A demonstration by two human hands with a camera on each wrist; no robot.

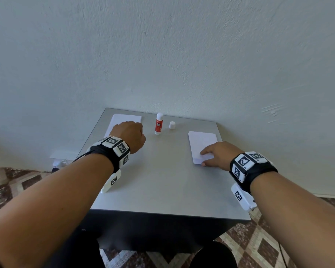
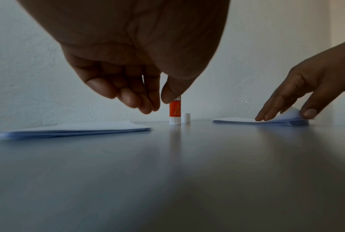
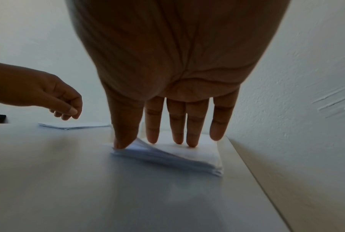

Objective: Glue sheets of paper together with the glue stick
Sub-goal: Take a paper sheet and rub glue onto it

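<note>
An uncapped red-and-white glue stick (image 1: 159, 123) stands upright at the back of the grey table (image 1: 162, 180), its white cap (image 1: 172, 125) just to its right. A stack of white paper (image 1: 124, 119) lies at the back left. My left hand (image 1: 131, 132) hovers above it with fingers loosely curled and thumb near the fingertips (image 2: 147, 108), holding nothing. A second paper stack (image 1: 200, 142) lies on the right. My right hand (image 1: 207, 157) rests on it with straight fingers (image 3: 177, 138), while the thumb (image 3: 122, 141) bends the near left corner of the top sheets (image 3: 141, 145) upward.
The table stands against a pale plaster wall (image 1: 182, 55); its right edge (image 3: 247, 164) runs close to the right stack. A patterned tile floor (image 1: 17, 182) surrounds the table. Bare tabletop lies between the stacks and toward me.
</note>
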